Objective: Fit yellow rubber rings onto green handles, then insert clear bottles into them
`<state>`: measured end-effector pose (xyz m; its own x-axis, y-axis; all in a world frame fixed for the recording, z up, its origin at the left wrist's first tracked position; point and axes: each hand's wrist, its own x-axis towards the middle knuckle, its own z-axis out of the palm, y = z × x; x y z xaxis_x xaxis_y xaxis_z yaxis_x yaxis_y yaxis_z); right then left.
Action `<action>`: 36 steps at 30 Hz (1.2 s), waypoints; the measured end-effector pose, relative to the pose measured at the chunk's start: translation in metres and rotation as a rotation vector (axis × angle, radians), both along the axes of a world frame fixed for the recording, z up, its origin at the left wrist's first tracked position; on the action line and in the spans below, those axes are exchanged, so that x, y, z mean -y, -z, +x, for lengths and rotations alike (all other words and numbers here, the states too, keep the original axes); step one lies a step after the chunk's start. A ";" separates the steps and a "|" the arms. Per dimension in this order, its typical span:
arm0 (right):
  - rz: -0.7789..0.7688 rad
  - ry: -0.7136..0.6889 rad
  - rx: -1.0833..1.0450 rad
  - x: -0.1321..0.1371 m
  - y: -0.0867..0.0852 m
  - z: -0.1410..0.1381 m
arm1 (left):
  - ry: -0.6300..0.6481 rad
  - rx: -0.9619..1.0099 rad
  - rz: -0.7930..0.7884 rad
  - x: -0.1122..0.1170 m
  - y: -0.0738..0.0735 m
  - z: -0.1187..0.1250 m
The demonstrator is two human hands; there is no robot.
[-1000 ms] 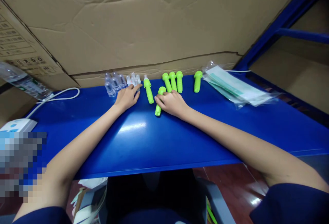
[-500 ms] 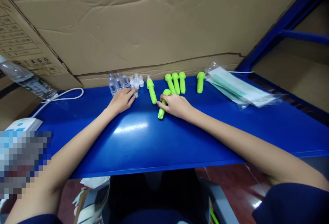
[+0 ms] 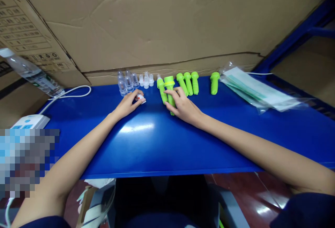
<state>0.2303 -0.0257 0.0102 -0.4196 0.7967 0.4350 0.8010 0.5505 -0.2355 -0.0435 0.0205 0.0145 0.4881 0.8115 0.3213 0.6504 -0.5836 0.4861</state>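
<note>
My right hand [image 3: 183,106] grips a green plastic tube [image 3: 170,88] and tilts it up off the blue table [image 3: 146,141]. Another green tube with a clear tip [image 3: 161,89] lies just to its left. My left hand [image 3: 128,103] pinches a small white cap [image 3: 141,98] with a red spot, low over the table. Behind it stand several clear vials [image 3: 127,81] and white caps [image 3: 146,80]. Three more green tubes [image 3: 188,82] lie at the back, and a single one [image 3: 214,82] lies further right.
A cardboard wall [image 3: 157,25] closes the back. A clear bag of flat packets [image 3: 258,90] lies at the right. A water bottle [image 3: 34,76], a white cable [image 3: 70,93] and a white power strip [image 3: 28,121] are at the left.
My right hand has lifted the green tube from lying flat to nearly upright. My left hand has drawn one white cap away from the group toward me.
</note>
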 end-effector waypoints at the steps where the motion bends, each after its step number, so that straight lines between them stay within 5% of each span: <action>1: 0.004 -0.026 0.023 0.000 0.000 -0.001 | -0.005 0.027 -0.015 0.001 0.000 0.000; 15: 0.029 -0.176 0.542 0.007 -0.002 -0.007 | -0.009 0.215 -0.104 -0.009 0.008 -0.005; 20: 0.147 -0.147 0.502 0.001 0.000 0.001 | 0.004 0.336 -0.193 -0.010 0.013 -0.004; 26: 0.270 0.033 0.211 -0.020 0.003 0.020 | -0.004 0.390 -0.146 -0.011 0.014 -0.004; 36: 0.380 -0.054 0.365 -0.023 0.009 0.016 | -0.031 -0.173 0.342 0.008 0.003 0.007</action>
